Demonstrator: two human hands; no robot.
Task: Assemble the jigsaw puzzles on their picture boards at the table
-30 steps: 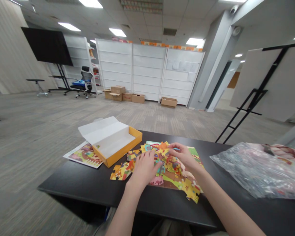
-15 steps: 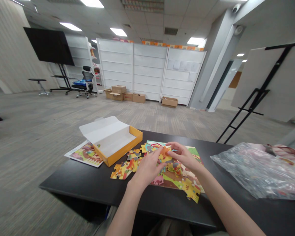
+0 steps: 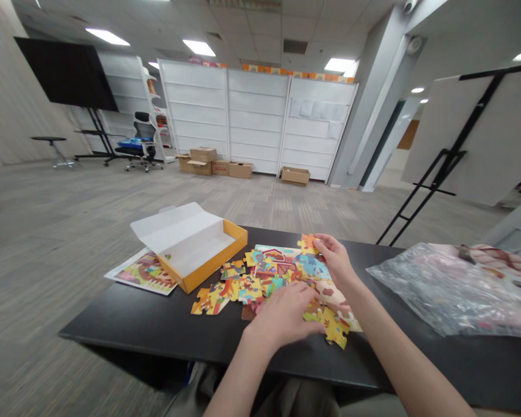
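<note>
My right hand (image 3: 333,258) pinches an orange-yellow puzzle piece (image 3: 307,244) above the far edge of the picture board (image 3: 282,255). The board shows a red barn and a blue animal. Over the board's near part, my left hand (image 3: 289,313) reaches palm down, thumb apart from the bent fingers. It hides part of the board and the pieces under it. Several loose puzzle pieces (image 3: 249,288) lie in a heap to its left, overlapping the board. A yellow puzzle piece (image 3: 335,329) rests at the board's near right corner.
An open yellow box (image 3: 212,259) with a white inside stands at the left of the black table (image 3: 156,324), partly on a printed picture sheet (image 3: 134,275). A clear plastic bag (image 3: 451,289) with things inside lies at the right. An easel board (image 3: 455,145) stands beyond.
My right hand has lifted the orange-yellow piece toward the board's far edge. My left hand has moved right and nearer to me, uncovering the barn and several pieces. The view has shifted slightly.
</note>
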